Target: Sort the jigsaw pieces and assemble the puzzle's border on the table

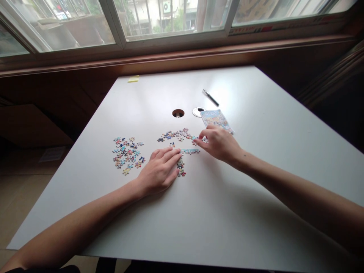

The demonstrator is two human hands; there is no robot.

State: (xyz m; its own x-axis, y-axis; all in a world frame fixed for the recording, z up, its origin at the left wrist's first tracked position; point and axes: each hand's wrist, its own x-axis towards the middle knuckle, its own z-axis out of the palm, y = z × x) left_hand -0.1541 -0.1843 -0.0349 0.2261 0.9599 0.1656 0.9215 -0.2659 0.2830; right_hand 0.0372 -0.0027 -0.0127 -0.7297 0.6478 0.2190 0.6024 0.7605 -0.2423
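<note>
Because each puzzle piece [194, 138] is light, thin and easily bent, my right hand [218, 144] pinches one by its edges beside the joined strip [190, 151], while my left hand [159, 170] rests flat, fingers relaxed, on the table [256, 159].

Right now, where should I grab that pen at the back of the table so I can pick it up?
Probably pinch the pen around its middle, coming straight down from above. It lies flat and slanted on the white table, apart from the picture card, so both long sides are free for your fingers.
</note>
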